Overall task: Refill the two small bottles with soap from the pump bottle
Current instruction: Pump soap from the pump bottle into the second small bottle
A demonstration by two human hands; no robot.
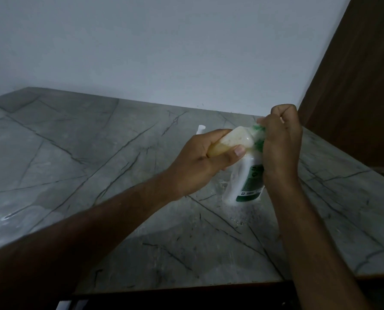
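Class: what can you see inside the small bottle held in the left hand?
Pale yellowish soap shows through the small bottle. The left hand covers its lower end, and its mouth is hidden beside the right hand.

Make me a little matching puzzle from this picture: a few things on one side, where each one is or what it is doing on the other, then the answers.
Things:
1. left hand
2. right hand
3. pump bottle
4. white object

Places or states:
A. stands upright on the grey marble counter, green label facing the camera
B. holds the small bottle tilted, its mouth toward the pump
C. half hidden behind the left hand, farther back on the counter
D. curled over the top of the pump bottle

Pairs: 1-B, 2-D, 3-A, 4-C
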